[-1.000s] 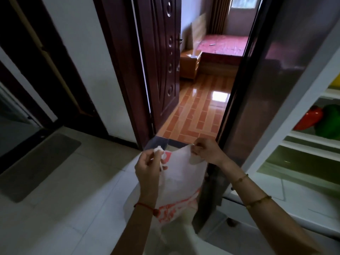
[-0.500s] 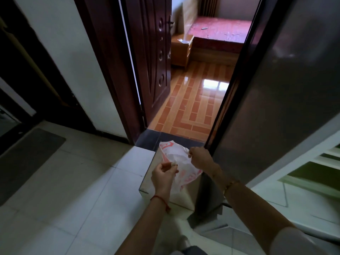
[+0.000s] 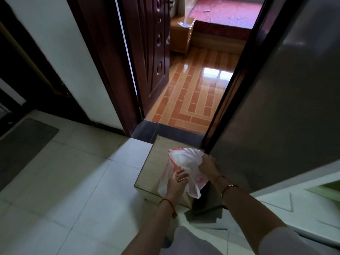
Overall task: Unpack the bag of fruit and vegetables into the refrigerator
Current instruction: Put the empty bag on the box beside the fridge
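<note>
The bag (image 3: 185, 166) looks flat and empty on the small tabletop (image 3: 152, 168). The right hand (image 3: 207, 163) pinches its top; the left hand (image 3: 177, 178) lies released against it. Unpacking seems nearly done.

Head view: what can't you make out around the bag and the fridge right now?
- Plastic bag: contents, if any, hidden by its crumpled film.
- Refrigerator: shelves cut off by the right edge and blocked by its open door.
- Right hand: fingertips buried in the bag's rim.
- Left hand: palm faces away.
</note>
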Tool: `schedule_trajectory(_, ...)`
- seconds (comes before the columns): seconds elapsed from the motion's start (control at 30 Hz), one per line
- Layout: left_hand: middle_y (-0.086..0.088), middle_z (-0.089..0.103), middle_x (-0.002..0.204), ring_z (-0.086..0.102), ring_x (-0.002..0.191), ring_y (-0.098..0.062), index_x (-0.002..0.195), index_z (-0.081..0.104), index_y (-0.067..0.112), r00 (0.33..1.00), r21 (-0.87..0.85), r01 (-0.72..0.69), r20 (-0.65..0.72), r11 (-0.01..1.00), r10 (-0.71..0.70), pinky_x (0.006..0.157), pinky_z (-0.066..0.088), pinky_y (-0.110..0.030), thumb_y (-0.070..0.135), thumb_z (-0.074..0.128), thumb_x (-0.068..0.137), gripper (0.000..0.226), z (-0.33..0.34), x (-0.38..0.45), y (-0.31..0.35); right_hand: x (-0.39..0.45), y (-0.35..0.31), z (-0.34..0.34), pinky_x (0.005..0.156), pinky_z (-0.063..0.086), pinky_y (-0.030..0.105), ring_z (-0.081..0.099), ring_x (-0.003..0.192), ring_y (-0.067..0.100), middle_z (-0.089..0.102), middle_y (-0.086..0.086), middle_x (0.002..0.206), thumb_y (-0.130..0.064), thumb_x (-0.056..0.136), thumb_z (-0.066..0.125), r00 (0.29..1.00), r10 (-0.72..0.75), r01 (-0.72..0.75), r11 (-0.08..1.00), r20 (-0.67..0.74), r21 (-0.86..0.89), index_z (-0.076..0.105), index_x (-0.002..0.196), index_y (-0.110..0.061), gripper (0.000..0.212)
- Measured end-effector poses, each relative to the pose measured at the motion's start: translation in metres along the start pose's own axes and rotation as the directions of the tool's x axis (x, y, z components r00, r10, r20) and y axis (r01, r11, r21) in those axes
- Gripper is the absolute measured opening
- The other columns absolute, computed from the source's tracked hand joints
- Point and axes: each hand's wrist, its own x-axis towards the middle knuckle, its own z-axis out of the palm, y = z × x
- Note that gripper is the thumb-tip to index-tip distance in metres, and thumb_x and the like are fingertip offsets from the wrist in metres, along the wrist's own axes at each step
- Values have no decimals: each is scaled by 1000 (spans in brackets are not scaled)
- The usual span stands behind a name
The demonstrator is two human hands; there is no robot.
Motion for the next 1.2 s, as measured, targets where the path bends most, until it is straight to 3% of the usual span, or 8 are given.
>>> schedule_trajectory(0.2, -6, 67, 116, 64, 106, -17, 122, 59, 16, 998, 192, -69, 12, 979, 68, 82, 51, -17, -2, 58, 92, 34, -4, -7, 4, -9, 4, -12, 103, 40, 40, 48, 120, 33, 51, 17, 130, -11, 97, 43, 982, 25, 24, 967, -189, 252, 54, 129, -3, 35)
schedule_trajectory(0.27, -1, 70, 108, 66, 101, -16, 116, 64, 16, 989, 292, -138, -18, 946, 150, 74, 48, -10, 6, 62, 92, 26, -9, -13, 17, -17, 0, -27, 107, 35, 39, 45, 126, 34, 48, 17, 136, -11, 95, 46, 976, 27, 27, 971, -218, 239, 49, 134, -3, 39)
schedule_trajectory(0.4, 4, 67, 103, 65, 97, -15, 119, 63, 16, 945, 473, -302, 32, 828, 326, 83, 55, -26, 15, 65, 91, 27, -21, -29, 58, -46, -3, -54, 109, 33, 35, 46, 127, 32, 51, 16, 136, -12, 94, 54, 927, -77, 188, 943, -368, 276, 50, 133, -4, 40)
schedule_trajectory(0.57, -6, 66, 116, 61, 106, -22, 124, 62, 15, 810, 650, -528, 191, 547, 555, 88, 50, -29, 11, 60, 93, 31, -36, -57, 97, -113, 2, -81, 96, 32, 16, 56, 118, 26, 60, 11, 129, -13, 94, 59, 871, -176, 342, 887, -459, 311, 54, 131, -7, 37)
schedule_trajectory(0.77, -13, 64, 129, 56, 122, -31, 130, 63, 8, 654, 658, -683, 356, 317, 668, 105, 38, -35, 3, 65, 91, 40, -56, -97, 112, -193, 15, -77, 99, 42, 32, 53, 120, 29, 57, 12, 131, -20, 94, 57, 848, -97, 280, 916, -521, 286, 50, 136, -10, 44)
schedule_trajectory(0.87, -10, 64, 129, 56, 123, -30, 129, 63, 12, 588, 630, -742, 447, 229, 674, 107, 43, -46, 8, 69, 89, 41, -58, -118, 113, -238, 28, -69, 100, 39, 28, 52, 119, 28, 58, 12, 127, -18, 92, 61, 825, -37, 249, 920, -564, 303, 53, 134, -9, 43)
schedule_trajectory(1.0, -9, 65, 126, 59, 118, -29, 128, 62, 10, 490, 567, -816, 573, 115, 657, 99, 42, -33, 10, 68, 89, 40, -52, -146, 111, -295, 51, -57, 103, 27, 17, 47, 125, 22, 57, 6, 133, -25, 95, 59, 774, 82, 172, 927, -628, 333, 51, 136, -12, 44)
schedule_trajectory(1.2, -6, 62, 129, 56, 121, -22, 130, 59, 12, 393, 449, -891, 684, 69, 614, 101, 44, -31, 12, 67, 91, 40, -26, -197, 99, -378, 93, -40, 109, 38, 34, 47, 129, 22, 55, 6, 137, -28, 95, 60, 705, 262, 22, 921, -659, 389, 49, 139, -14, 47)
